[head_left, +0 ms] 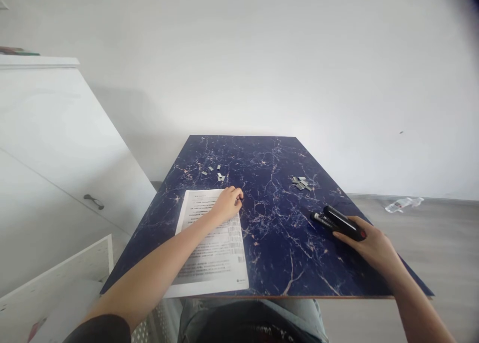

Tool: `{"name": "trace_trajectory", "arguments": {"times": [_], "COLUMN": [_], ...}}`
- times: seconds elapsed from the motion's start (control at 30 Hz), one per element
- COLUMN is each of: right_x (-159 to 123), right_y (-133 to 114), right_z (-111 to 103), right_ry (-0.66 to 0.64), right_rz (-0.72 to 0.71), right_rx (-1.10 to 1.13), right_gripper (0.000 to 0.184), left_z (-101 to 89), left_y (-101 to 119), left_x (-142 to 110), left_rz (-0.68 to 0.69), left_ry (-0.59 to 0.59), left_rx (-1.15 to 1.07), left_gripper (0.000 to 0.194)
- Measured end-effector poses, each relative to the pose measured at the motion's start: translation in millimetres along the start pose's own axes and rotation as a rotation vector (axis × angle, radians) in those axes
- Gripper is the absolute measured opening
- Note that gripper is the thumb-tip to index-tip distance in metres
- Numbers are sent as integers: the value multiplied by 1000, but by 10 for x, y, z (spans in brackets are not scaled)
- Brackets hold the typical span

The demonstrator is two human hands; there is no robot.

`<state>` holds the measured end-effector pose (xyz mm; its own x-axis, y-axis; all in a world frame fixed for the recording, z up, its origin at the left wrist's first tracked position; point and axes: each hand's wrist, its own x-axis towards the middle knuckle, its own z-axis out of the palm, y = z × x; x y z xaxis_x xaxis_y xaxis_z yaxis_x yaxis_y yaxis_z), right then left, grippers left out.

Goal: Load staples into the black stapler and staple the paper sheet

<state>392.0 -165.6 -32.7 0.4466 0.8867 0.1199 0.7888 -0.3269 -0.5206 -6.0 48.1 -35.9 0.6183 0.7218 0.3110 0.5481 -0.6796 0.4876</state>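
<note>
My right hand [374,240] grips a black stapler [344,224] with a red spot near its rear, over the right side of the table. Its front end points left and away from me, with a pale bit near the tip. My left hand [229,204] is closed, its fingers curled at the top right corner of a printed sheet stack [209,263]. Something small and dark shows at the left fingertips, too small to name. Beyond it lie several small silver metal pieces [220,176], and a second pile of silver pieces [301,183] is to the right.
The dark blue marble-patterned table [273,253] reaches to the white wall [262,63]. A white cabinet [67,143] with a dark handle stands at the left. A clear plastic package [404,204] lies on the floor at right. My lap is under the near edge.
</note>
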Motion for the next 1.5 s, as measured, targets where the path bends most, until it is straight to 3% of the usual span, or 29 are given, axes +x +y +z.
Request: {"name": "trace_trajectory", "arguments": {"times": [0.1, 0.17, 0.23, 0.27, 0.3, 0.4, 0.47, 0.53, 0.63, 0.77, 0.87, 1.5], "right_x": [70, 79, 62, 54, 53, 116, 208, 312, 429, 450, 424, 477], "right_y": [-97, -307, -626, -811, -1003, -1566, -1886, -2139, -2368, -2406, -2349, -2292], "right_z": [-118, -202, -233, -213, -163, 156, 471, 805, 1215, 1442, 1431, 1410], "right_ry": [22, 246, 527, 567, 523, 70, -119, -213, -243, -189, -190, -235], "right_rz": [-70, -151, -232, -249, -281, -493, -590, -640, -614, -643, -691, -673], "right_rx": [-6, -53, -37, 15, 60, 96, 61, 23, -90, -197, -187, -89], "right_gripper": [76, 65, 36, 26, 25, 25, 28, 25, 21, 19, 19, 11], "left_z": [-45, -66, -73, -71, -67, -50, -44, -44, -45, -37, -34, -42], "left_y": [-1, -1, 1, 3, 6, 8, 6, 6, 8, 3, 2, 7], "left_x": [-4, -6, -5, -5, -4, -5, -4, 0, 13, 24, 25, 29], "left_rz": [-1, -8, -13, -10, -4, 9, 10, 19, 42, 19, 31, 40], "left_ry": [-59, -82, -82, -78, -75, -60, -50, -38, -5, 15, 0, -7], "left_rx": [-27, -44, -38, -28, -17, -4, -14, -24, -65, -107, -68, -74], "left_gripper": [17, 16, 16, 17, 18, 19, 18, 15, 13, 15, 14, 13]}}
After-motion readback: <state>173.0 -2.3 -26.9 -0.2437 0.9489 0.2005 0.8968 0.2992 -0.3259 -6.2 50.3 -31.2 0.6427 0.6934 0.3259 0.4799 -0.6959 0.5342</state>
